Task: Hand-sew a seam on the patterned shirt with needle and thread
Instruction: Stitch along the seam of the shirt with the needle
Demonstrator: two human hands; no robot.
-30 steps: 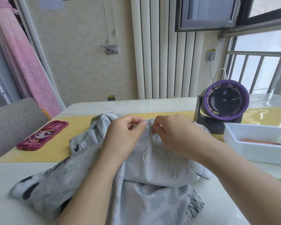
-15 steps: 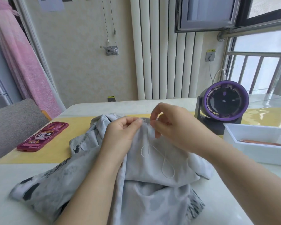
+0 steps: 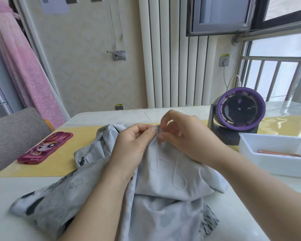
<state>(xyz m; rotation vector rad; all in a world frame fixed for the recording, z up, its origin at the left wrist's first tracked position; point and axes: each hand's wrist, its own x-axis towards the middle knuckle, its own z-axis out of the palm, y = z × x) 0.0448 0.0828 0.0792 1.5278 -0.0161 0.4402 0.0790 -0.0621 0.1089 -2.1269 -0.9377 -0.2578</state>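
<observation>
— Grey cloth first: where do we have it?

— Our grey patterned shirt [image 3: 163,214] lies crumpled on the white counter [image 3: 101,117], at the middle and running toward 6 o'clock. Its far fold is lifted between our hands.

— And the left hand [image 3: 134,145]?

— Curled, with thumb and forefinger pinching that raised fold of shirt.

— The right hand [image 3: 186,138]?

— It sits just beside the left, at 3 o'clock of it, fingertips nearly touching. Its fingers arch over and its thumb and fingertips nip together at the fold's edge, on the near end of the thin straight needle [image 3: 149,118], as far as we can tell. The needle slants away from the pinch toward 11 o'clock.

— Where does the thread go?

— The white sewing thread [image 3: 180,181] drops from the pinch and lies in loose loops on the shirt, toward 5 o'clock of our hands.

— What else do we see?

— A magenta cartoon phone case [image 3: 45,148] lies flat on the yellow mat [image 3: 47,168] at 9 o'clock. A round purple-and-black desk fan [image 3: 240,110] stands at 2 o'clock. A white plastic tray [image 3: 261,164] at 3 o'clock holds a copper-coloured stick [image 3: 278,153]; we cannot tell what that is.
</observation>
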